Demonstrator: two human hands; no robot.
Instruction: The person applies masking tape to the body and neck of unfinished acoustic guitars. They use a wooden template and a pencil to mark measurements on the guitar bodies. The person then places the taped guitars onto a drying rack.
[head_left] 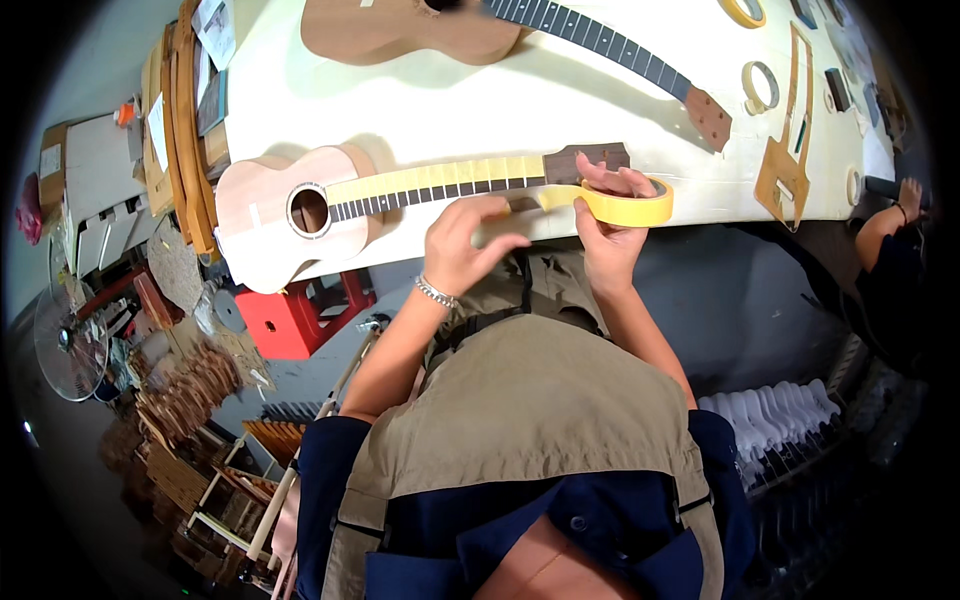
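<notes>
Right hand [610, 215] grips the yellow tape roll [630, 205] at the desk's [560, 100] near edge; left hand [462, 245] pinches down tape on the ukulele [300, 210] neck. Best kept taut and aligned with the fretboard edge, I'd say.

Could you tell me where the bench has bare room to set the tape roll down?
Bare tabletop lies between the two ukuleles, and right of the near headstock up to the wooden template. The far right corner is crowded with small parts.

Instrument workshop – unfinished ukuleles [300, 205], wooden templates [785, 150]
</notes>
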